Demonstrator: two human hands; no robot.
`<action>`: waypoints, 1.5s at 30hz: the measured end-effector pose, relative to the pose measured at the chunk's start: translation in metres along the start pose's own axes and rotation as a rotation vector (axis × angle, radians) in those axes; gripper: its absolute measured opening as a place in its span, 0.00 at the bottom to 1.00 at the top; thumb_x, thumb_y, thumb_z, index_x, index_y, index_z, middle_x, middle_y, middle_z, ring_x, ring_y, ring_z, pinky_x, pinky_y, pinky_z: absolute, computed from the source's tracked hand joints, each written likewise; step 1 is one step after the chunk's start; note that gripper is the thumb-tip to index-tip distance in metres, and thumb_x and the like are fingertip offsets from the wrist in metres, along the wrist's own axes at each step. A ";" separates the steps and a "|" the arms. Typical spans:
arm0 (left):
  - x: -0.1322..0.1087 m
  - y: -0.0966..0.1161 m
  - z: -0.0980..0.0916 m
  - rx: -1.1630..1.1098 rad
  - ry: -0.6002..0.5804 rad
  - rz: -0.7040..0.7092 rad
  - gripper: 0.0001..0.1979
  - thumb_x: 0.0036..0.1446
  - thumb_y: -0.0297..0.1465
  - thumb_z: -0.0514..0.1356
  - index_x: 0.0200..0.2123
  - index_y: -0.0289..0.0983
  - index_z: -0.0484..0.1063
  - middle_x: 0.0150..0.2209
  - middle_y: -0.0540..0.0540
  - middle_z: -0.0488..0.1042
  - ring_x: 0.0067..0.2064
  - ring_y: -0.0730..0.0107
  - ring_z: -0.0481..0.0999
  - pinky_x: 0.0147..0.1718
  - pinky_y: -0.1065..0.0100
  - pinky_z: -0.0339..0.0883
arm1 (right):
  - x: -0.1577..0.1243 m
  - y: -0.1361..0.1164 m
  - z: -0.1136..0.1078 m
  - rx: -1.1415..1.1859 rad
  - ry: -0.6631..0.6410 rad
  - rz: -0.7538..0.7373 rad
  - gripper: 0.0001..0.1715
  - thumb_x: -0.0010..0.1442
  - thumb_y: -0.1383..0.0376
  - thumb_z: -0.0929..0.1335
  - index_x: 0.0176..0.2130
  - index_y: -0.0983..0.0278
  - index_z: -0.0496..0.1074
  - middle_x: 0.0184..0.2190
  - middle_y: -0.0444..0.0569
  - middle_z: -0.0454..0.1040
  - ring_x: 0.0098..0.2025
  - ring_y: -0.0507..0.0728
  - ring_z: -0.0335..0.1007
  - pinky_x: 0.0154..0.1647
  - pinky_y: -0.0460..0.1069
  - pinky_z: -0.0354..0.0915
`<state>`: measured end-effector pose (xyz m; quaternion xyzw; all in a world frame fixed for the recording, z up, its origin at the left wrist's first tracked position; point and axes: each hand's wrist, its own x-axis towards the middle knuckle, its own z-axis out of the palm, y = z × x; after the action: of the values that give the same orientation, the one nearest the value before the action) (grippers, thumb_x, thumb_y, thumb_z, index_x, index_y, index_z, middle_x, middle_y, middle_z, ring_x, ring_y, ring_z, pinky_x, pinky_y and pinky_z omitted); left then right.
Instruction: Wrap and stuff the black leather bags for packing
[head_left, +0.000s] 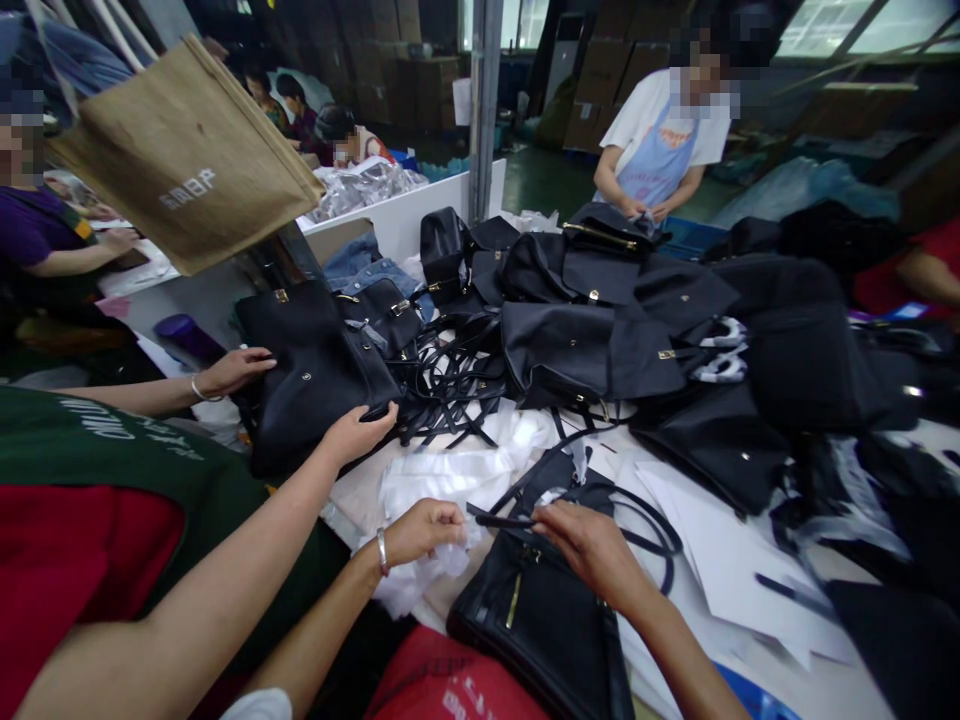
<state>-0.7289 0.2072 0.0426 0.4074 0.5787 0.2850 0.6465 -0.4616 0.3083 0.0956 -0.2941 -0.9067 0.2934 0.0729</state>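
Below the right hand (581, 545) lies a black bag (547, 615), likely light and soft, best taken by its sides. That hand pinches a slim strap (501, 522), probably pliant; the left hand (424, 527) curls at white wrapping (420, 585), grip unclear. Beyond, more bags (592, 350) crowd the tabletop (358, 492).

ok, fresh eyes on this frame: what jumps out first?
The heap of black bags spread across the table's far side dominates. Next, the tan bag with white lettering, hanging large at upper left. Then, low in the middle, the wearer's right hand holding a black strap above a black bag with a gold zip, with the left hand curled at crumpled white wrapping.
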 end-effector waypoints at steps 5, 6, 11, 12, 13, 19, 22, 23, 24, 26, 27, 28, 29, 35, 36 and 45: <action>0.001 0.000 0.002 0.046 0.019 0.012 0.16 0.48 0.43 0.61 0.29 0.34 0.71 0.22 0.54 0.64 0.22 0.79 0.59 0.18 0.77 0.52 | -0.002 0.001 -0.003 0.087 -0.062 -0.006 0.17 0.66 0.57 0.57 0.41 0.58 0.71 0.32 0.48 0.74 0.34 0.54 0.69 0.34 0.46 0.59; 0.001 -0.001 0.002 0.063 0.020 0.021 0.16 0.48 0.42 0.61 0.29 0.34 0.71 0.21 0.54 0.64 0.22 0.79 0.58 0.18 0.77 0.51 | -0.002 0.002 -0.004 0.108 -0.077 -0.003 0.17 0.66 0.56 0.57 0.40 0.57 0.71 0.32 0.47 0.74 0.34 0.54 0.69 0.34 0.46 0.59; 0.005 -0.005 0.004 0.115 0.003 0.085 0.12 0.49 0.37 0.61 0.29 0.33 0.72 0.22 0.52 0.67 0.23 0.79 0.59 0.21 0.76 0.49 | -0.002 0.005 -0.004 0.108 -0.101 0.017 0.17 0.66 0.56 0.57 0.40 0.57 0.70 0.32 0.47 0.74 0.33 0.54 0.69 0.34 0.46 0.59; 0.005 -0.006 0.004 0.115 -0.005 0.094 0.11 0.50 0.37 0.61 0.29 0.33 0.72 0.23 0.52 0.67 0.23 0.79 0.59 0.21 0.76 0.49 | -0.001 0.006 -0.004 0.095 -0.089 0.019 0.17 0.66 0.56 0.57 0.41 0.57 0.70 0.32 0.47 0.74 0.34 0.55 0.69 0.34 0.47 0.59; 0.006 -0.007 0.004 0.114 -0.017 0.096 0.11 0.50 0.37 0.61 0.29 0.33 0.72 0.23 0.52 0.67 0.23 0.79 0.58 0.21 0.76 0.49 | -0.001 0.007 -0.003 0.086 -0.076 0.020 0.17 0.66 0.57 0.56 0.41 0.58 0.70 0.33 0.47 0.74 0.34 0.55 0.69 0.35 0.47 0.60; 0.006 -0.008 0.000 0.071 -0.047 0.057 0.14 0.49 0.40 0.62 0.30 0.34 0.71 0.24 0.52 0.68 0.24 0.78 0.61 0.22 0.76 0.54 | 0.000 0.009 -0.001 0.078 -0.046 -0.007 0.16 0.66 0.58 0.57 0.41 0.58 0.70 0.33 0.47 0.74 0.35 0.54 0.70 0.35 0.46 0.60; 0.006 -0.008 -0.002 0.054 -0.061 0.038 0.15 0.48 0.42 0.62 0.31 0.34 0.72 0.26 0.50 0.70 0.25 0.77 0.63 0.23 0.76 0.55 | 0.000 0.009 0.000 0.069 -0.019 0.004 0.16 0.66 0.58 0.57 0.41 0.58 0.70 0.33 0.47 0.75 0.35 0.54 0.70 0.35 0.46 0.60; 0.006 -0.007 -0.003 0.051 -0.070 0.033 0.16 0.48 0.42 0.62 0.31 0.33 0.72 0.26 0.50 0.71 0.25 0.77 0.63 0.22 0.76 0.55 | 0.000 0.009 0.000 0.068 -0.013 0.009 0.16 0.66 0.58 0.57 0.42 0.58 0.70 0.34 0.48 0.75 0.35 0.54 0.70 0.36 0.46 0.61; 0.006 -0.007 -0.003 0.047 -0.081 0.028 0.16 0.48 0.42 0.62 0.31 0.33 0.72 0.26 0.50 0.71 0.25 0.77 0.63 0.22 0.76 0.55 | 0.000 0.009 0.000 0.067 -0.012 0.012 0.16 0.66 0.58 0.56 0.42 0.58 0.70 0.34 0.48 0.75 0.35 0.54 0.70 0.36 0.46 0.61; 0.006 -0.007 -0.004 0.035 -0.096 0.024 0.16 0.48 0.42 0.62 0.31 0.33 0.72 0.26 0.50 0.71 0.24 0.77 0.63 0.22 0.76 0.55 | 0.000 0.009 0.000 0.063 -0.019 0.012 0.16 0.67 0.58 0.56 0.42 0.58 0.70 0.34 0.48 0.74 0.35 0.54 0.70 0.36 0.46 0.61; 0.006 -0.007 -0.004 0.028 -0.102 0.022 0.16 0.47 0.42 0.63 0.31 0.34 0.72 0.26 0.50 0.71 0.24 0.77 0.63 0.22 0.76 0.55 | 0.000 0.010 0.001 0.059 -0.026 0.009 0.16 0.67 0.58 0.56 0.42 0.58 0.69 0.34 0.48 0.74 0.35 0.54 0.70 0.36 0.46 0.61; 0.006 -0.007 -0.004 0.021 -0.105 0.021 0.16 0.47 0.42 0.63 0.31 0.34 0.72 0.26 0.50 0.71 0.24 0.77 0.63 0.22 0.75 0.56 | -0.001 0.010 0.001 0.055 -0.029 0.010 0.16 0.67 0.59 0.56 0.42 0.58 0.69 0.34 0.48 0.74 0.36 0.55 0.70 0.37 0.46 0.61; 0.007 -0.006 -0.004 0.016 -0.104 0.021 0.16 0.47 0.42 0.63 0.30 0.34 0.72 0.26 0.50 0.70 0.24 0.77 0.63 0.22 0.75 0.56 | -0.002 0.012 0.002 0.054 -0.028 0.016 0.15 0.67 0.59 0.56 0.42 0.58 0.69 0.34 0.48 0.74 0.35 0.55 0.70 0.36 0.47 0.61; 0.005 -0.004 0.001 -0.002 -0.011 0.057 0.15 0.48 0.41 0.63 0.29 0.34 0.71 0.25 0.50 0.69 0.25 0.77 0.63 0.24 0.75 0.57 | -0.010 0.019 0.019 0.169 0.111 0.270 0.14 0.65 0.57 0.57 0.45 0.59 0.65 0.29 0.45 0.72 0.29 0.55 0.70 0.31 0.47 0.60; 0.005 -0.003 0.003 0.001 0.011 0.065 0.15 0.48 0.41 0.63 0.29 0.34 0.70 0.25 0.50 0.69 0.25 0.77 0.63 0.24 0.75 0.56 | -0.010 0.017 0.024 0.219 0.137 0.307 0.15 0.65 0.57 0.57 0.48 0.59 0.63 0.27 0.44 0.72 0.28 0.55 0.69 0.30 0.47 0.61; 0.003 0.012 0.023 0.099 0.126 0.202 0.13 0.53 0.39 0.60 0.30 0.34 0.71 0.23 0.53 0.66 0.23 0.78 0.59 0.23 0.75 0.51 | 0.007 -0.032 0.058 0.518 0.170 0.297 0.17 0.59 0.53 0.65 0.45 0.59 0.70 0.40 0.47 0.73 0.41 0.57 0.69 0.41 0.48 0.62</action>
<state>-0.7050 0.2116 0.0511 0.4766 0.5876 0.3448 0.5556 -0.5009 0.2630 0.0662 -0.4184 -0.7397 0.4964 0.1773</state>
